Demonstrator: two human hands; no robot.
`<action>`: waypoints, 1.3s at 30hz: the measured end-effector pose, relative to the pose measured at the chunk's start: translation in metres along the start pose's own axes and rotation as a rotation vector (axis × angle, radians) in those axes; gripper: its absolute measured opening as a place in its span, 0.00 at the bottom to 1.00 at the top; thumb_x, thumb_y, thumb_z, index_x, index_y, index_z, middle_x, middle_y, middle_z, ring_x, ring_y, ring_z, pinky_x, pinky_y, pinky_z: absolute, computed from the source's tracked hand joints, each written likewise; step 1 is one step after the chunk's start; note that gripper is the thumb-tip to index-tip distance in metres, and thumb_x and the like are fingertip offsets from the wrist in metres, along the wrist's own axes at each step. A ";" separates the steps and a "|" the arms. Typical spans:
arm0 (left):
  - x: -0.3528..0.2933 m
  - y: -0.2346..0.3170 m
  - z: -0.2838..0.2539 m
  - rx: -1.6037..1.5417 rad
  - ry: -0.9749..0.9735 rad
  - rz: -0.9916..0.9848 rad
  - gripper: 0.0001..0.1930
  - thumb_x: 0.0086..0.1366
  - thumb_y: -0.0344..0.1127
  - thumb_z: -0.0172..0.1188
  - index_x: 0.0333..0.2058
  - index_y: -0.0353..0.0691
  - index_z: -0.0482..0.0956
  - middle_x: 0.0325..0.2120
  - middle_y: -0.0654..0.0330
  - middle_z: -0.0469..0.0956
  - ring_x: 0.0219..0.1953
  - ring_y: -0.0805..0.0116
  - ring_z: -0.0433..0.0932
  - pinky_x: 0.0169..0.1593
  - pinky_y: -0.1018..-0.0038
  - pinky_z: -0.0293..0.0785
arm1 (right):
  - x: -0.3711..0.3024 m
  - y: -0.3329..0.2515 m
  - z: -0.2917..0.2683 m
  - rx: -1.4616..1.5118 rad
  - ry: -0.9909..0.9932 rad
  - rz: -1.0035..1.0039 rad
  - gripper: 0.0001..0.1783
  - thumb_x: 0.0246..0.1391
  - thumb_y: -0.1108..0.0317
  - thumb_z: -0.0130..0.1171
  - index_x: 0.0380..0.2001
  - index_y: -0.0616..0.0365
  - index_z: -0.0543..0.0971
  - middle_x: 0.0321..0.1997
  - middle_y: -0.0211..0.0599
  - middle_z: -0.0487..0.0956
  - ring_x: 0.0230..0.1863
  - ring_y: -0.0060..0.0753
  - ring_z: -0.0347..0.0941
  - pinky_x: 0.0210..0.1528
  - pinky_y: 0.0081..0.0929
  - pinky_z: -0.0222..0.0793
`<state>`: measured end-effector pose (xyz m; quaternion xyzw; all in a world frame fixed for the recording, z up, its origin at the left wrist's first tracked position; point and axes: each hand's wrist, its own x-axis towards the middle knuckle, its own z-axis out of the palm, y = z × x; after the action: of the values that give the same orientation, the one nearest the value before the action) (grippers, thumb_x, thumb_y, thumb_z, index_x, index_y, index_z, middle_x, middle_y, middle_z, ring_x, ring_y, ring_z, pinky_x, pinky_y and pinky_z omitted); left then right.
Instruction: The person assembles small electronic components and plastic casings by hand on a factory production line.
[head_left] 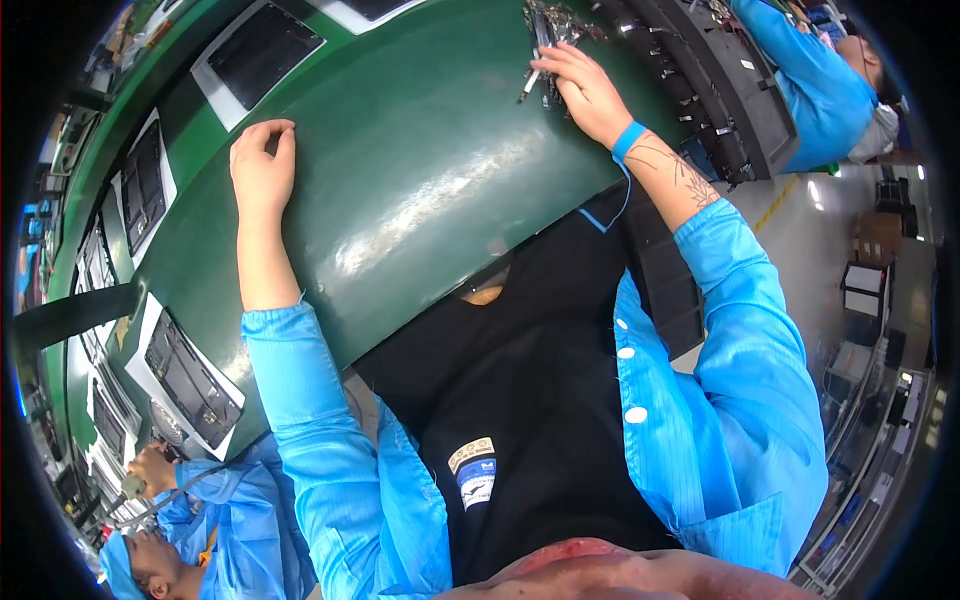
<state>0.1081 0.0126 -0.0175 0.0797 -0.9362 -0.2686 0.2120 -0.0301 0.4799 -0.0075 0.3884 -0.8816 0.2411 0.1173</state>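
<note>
My left hand [262, 165] rests on the green tabletop [420, 110], its fingers curled and its thumb close to the index fingertip. Nothing shows in it. At the far right of the table, my right hand [590, 95] reaches over a heap of small dark parts [560, 25], with fingers stretched out. A short narrow strip, white and black [528, 86], lies by its fingertips; whether they touch it I cannot tell. Round my right wrist is a blue band [628, 140] with a blue cord hanging from it.
Flat black panels on white sheets lie along the left, among them one panel [190, 385] and another [262, 55] farther back. A black rack-like case [720, 90] stands beyond my right hand. One co-worker in blue [815, 90] is at upper right, another [240, 520] at lower left.
</note>
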 end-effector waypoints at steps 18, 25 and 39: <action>0.000 0.000 -0.001 0.012 -0.018 -0.014 0.08 0.65 0.38 0.63 0.40 0.45 0.87 0.44 0.60 0.83 0.53 0.56 0.77 0.61 0.63 0.71 | 0.030 0.070 0.002 0.484 0.345 0.468 0.11 0.60 0.66 0.68 0.41 0.61 0.86 0.39 0.33 0.86 0.43 0.21 0.81 0.50 0.21 0.74; -0.006 -0.014 -0.006 0.003 0.026 -0.010 0.08 0.64 0.39 0.63 0.39 0.47 0.88 0.43 0.59 0.84 0.52 0.55 0.78 0.60 0.62 0.71 | 0.086 0.077 -0.007 -0.068 -0.088 0.683 0.38 0.51 0.34 0.66 0.46 0.60 0.87 0.44 0.53 0.87 0.48 0.46 0.84 0.56 0.32 0.74; -0.011 -0.015 -0.009 -0.010 0.129 -0.018 0.08 0.61 0.37 0.64 0.37 0.46 0.88 0.40 0.59 0.83 0.50 0.55 0.78 0.57 0.60 0.72 | 0.126 -0.039 0.027 0.993 0.663 0.429 0.09 0.66 0.67 0.61 0.43 0.62 0.80 0.37 0.34 0.82 0.36 0.26 0.78 0.41 0.24 0.77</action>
<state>0.1223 -0.0017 -0.0226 0.1042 -0.9186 -0.2693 0.2698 -0.0861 0.3643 0.0325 0.1159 -0.6399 0.7469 0.1389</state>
